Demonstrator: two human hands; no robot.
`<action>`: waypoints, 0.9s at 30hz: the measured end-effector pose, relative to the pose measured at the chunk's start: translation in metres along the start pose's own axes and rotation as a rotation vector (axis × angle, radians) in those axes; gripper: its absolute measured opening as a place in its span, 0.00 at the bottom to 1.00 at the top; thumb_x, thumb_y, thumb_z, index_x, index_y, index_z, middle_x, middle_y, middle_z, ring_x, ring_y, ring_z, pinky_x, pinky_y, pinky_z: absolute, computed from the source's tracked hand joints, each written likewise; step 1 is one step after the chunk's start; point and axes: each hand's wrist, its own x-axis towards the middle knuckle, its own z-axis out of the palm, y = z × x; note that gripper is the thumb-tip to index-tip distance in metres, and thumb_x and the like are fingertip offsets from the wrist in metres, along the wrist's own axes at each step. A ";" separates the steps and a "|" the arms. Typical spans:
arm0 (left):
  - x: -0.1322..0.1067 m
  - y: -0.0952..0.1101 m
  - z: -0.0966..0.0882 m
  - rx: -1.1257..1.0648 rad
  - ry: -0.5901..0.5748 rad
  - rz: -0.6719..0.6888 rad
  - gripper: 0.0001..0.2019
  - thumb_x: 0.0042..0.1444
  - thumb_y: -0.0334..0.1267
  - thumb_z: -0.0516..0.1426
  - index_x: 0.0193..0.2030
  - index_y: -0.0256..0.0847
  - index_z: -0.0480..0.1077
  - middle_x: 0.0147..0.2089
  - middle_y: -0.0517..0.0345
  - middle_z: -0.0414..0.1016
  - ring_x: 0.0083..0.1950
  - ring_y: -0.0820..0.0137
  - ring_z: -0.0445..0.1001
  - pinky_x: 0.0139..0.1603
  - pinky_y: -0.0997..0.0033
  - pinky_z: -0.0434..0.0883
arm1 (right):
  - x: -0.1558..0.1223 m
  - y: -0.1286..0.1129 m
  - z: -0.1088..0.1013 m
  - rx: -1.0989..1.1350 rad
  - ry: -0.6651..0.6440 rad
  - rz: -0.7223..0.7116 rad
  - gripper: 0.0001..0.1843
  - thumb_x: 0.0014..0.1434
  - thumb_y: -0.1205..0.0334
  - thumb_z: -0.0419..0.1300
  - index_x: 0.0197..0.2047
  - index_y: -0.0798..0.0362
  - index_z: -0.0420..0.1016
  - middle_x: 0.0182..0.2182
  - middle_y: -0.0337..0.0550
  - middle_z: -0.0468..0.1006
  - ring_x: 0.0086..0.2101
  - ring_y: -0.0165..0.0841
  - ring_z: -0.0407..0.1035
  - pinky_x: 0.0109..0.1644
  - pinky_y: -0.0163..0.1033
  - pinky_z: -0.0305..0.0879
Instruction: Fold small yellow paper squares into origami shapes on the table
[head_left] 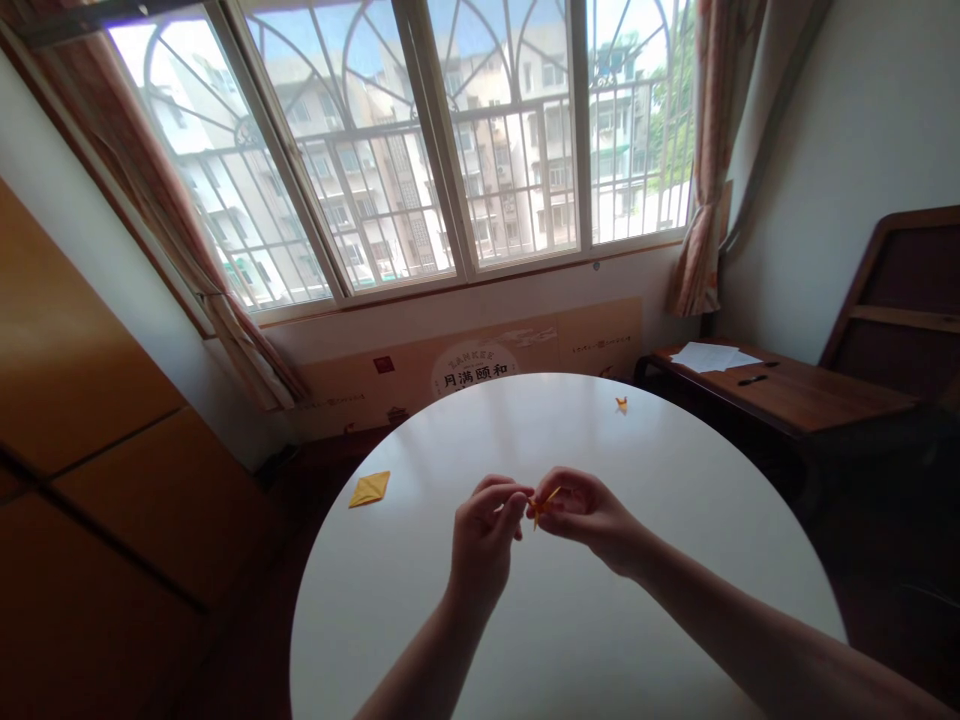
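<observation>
Above the middle of the white round table [600,620], both my hands meet at a small folded yellow paper figure [541,510]. My right hand [589,510] pinches it between thumb and fingers, with thin pointed ends of the paper showing. On its left side, my left hand [489,530] is closed in a pinch at one tip of the figure; the fingers hide that part. A flat square of folded yellow paper [370,489] lies near the table's left edge. Toward the far right edge stands a small folded orange-yellow paper figure [622,404].
Beyond the table's right side is a brown wooden low table [840,395] with white paper sheets [712,356] and small dark objects on it. Wooden cabinets [97,500] stand to the left. A barred window [450,150] with tied curtains [701,230] fills the back.
</observation>
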 end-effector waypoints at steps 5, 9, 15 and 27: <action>0.002 -0.003 0.001 -0.217 -0.026 -0.202 0.17 0.53 0.51 0.65 0.31 0.37 0.79 0.29 0.58 0.68 0.24 0.78 0.64 0.21 0.77 0.64 | 0.000 -0.001 0.000 -0.006 -0.009 0.001 0.10 0.52 0.61 0.73 0.34 0.53 0.77 0.32 0.41 0.81 0.35 0.33 0.75 0.40 0.38 0.71; 0.004 -0.003 -0.003 -0.251 0.007 -0.224 0.19 0.53 0.53 0.64 0.31 0.36 0.79 0.30 0.56 0.69 0.26 0.76 0.65 0.22 0.78 0.63 | 0.000 0.000 -0.003 -0.003 0.025 0.019 0.11 0.50 0.62 0.74 0.34 0.53 0.77 0.34 0.42 0.82 0.37 0.33 0.75 0.41 0.37 0.71; 0.005 0.001 -0.010 -0.180 -0.106 -0.123 0.11 0.55 0.44 0.65 0.36 0.38 0.80 0.36 0.55 0.70 0.30 0.74 0.68 0.24 0.78 0.65 | 0.000 0.001 -0.004 0.016 0.015 0.012 0.10 0.51 0.63 0.74 0.35 0.53 0.78 0.34 0.41 0.82 0.37 0.31 0.75 0.42 0.34 0.69; 0.006 0.003 -0.011 -0.170 -0.205 -0.164 0.06 0.55 0.38 0.64 0.35 0.37 0.80 0.34 0.55 0.71 0.32 0.73 0.70 0.23 0.79 0.65 | -0.001 -0.001 -0.005 -0.137 -0.048 -0.105 0.06 0.54 0.66 0.71 0.36 0.53 0.78 0.34 0.40 0.80 0.38 0.32 0.74 0.45 0.37 0.69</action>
